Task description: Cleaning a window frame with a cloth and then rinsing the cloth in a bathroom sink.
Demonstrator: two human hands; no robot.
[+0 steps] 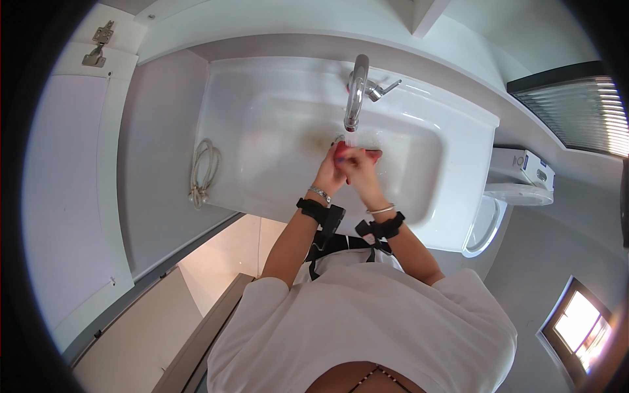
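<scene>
While left hand [330,171] and right hand [360,169] clutch it, the red item [341,150] stretches rightward.

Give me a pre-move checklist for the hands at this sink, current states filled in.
1. Curved chrome faucet running: ok, water shows beneath it.
2. Small red item in the left hand: ok.
3. Right hand grip on it: cannot tell, blurred.
4. Black wrist straps dry: cannot tell.
5. Coiled off-white cord away from the hands: ok, at the left end of the glossy white sink.

Glossy white sink [458,131], shiny metal faucet [356,92], cloth shirt [367,314]
</scene>
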